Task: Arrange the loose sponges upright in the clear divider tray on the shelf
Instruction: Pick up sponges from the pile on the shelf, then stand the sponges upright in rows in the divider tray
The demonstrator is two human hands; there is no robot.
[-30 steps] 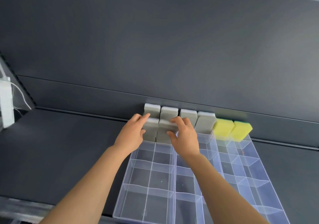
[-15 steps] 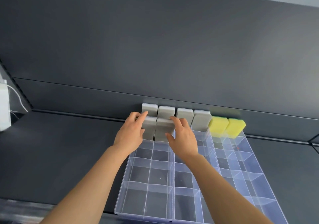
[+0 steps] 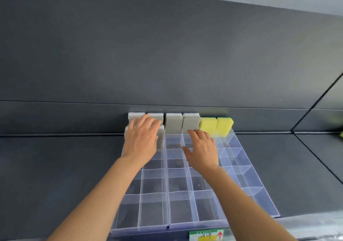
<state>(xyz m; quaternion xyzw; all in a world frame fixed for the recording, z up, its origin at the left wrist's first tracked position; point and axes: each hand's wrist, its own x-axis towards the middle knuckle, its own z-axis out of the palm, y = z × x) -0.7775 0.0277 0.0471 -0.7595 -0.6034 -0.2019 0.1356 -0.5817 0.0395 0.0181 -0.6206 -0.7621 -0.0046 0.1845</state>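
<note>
A clear divider tray [image 3: 246, 190] lies on the dark shelf. Along its back row stand several grey sponges [image 3: 173, 123] and two yellow sponges [image 3: 216, 126], all upright. In front of them, in the two left columns, stand two more grey sponges [image 3: 161, 138]. My left hand [image 3: 142, 138] rests flat on these front sponges with straight fingers and hides most of them. My right hand [image 3: 202, 149] hovers over the tray's middle columns, fingers spread, holding nothing.
The dark shelf [image 3: 55, 166] runs left and right of the tray, with a dark back panel [image 3: 167, 55] behind. A green and yellow price label [image 3: 206, 236] sits on the shelf's front edge. Something yellow-green [image 3: 341, 134] shows at the far right edge.
My right hand has let go of the front grey sponges and moved right and back over the tray. My left hand has shifted onto both front sponges. The camera has panned right.
</note>
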